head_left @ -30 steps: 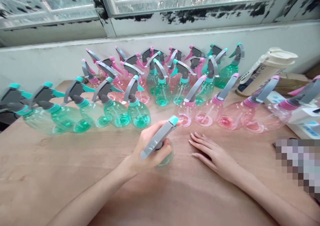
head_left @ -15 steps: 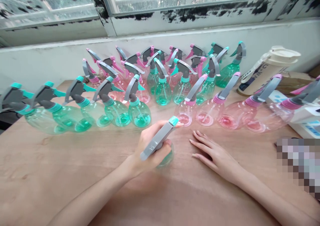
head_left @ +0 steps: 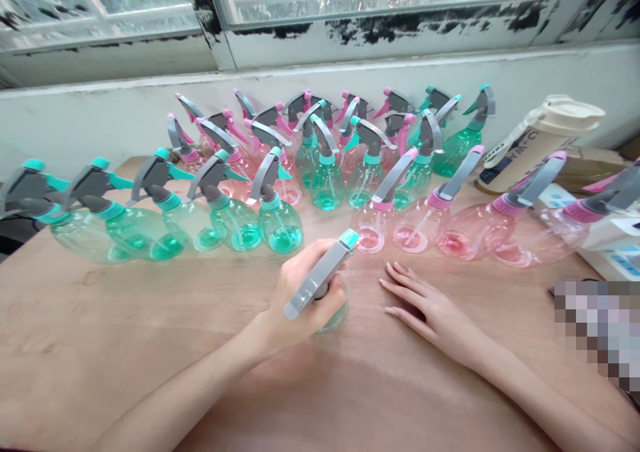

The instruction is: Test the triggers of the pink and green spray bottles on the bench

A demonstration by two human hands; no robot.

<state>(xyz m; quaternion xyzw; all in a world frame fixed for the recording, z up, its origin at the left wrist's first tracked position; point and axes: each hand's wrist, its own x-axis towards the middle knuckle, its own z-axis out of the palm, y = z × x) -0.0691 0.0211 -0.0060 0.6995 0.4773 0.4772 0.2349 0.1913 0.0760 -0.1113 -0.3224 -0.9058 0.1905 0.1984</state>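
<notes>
Head view; left hand point(head_left: 283, 293) gripping spray bottle point(head_left: 323, 273), right hand point(head_left: 434, 311) on table point(head_left: 125, 339)

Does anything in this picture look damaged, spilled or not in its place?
The window frame looks worn: ragged black patches mark its lower part, perhaps lost paint. No spill shows near the spray bottles.

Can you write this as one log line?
left hand: holds green spray bottle | right hand: on table | other bottles: beyond both hands
</notes>
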